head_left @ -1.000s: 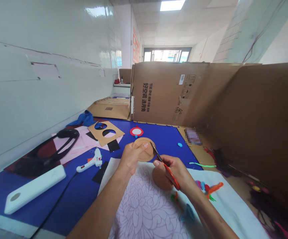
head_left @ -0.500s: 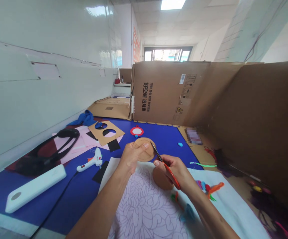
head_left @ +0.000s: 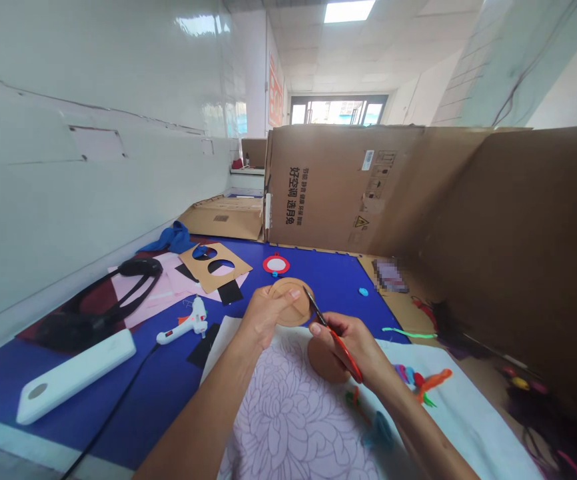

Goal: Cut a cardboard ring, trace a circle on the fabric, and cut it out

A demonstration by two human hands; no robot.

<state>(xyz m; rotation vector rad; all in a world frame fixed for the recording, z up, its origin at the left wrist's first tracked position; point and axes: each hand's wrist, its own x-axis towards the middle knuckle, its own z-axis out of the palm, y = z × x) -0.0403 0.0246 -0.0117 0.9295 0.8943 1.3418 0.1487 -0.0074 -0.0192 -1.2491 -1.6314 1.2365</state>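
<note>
Between thumb and fingers, my left hand [head_left: 263, 317] holds a round cardboard disc [head_left: 288, 313] marked with a ring near its edge. My right hand [head_left: 353, 340] grips scissors [head_left: 344, 355] with red-orange handles and dark blades. The blade tips touch or come very near the disc's right edge; I cannot tell whether they cut into it. A second brown disc [head_left: 324, 363] lies below my right hand, partly hidden by it. Under both hands is a white cloth [head_left: 288, 413] printed with flower outlines.
A white glue gun [head_left: 186, 325] with a black cord lies left, near a long white device [head_left: 78, 375] and a cardboard sheet with two round holes [head_left: 233, 275]. A red-rimmed disc [head_left: 276, 264] lies ahead. Coloured yarn pieces [head_left: 433, 381] are right; a cardboard wall [head_left: 328, 200] stands behind.
The whole view has shifted slightly, moving things a little to the right. Both hands keep their hold on the disc and scissors, with almost no other change.
</note>
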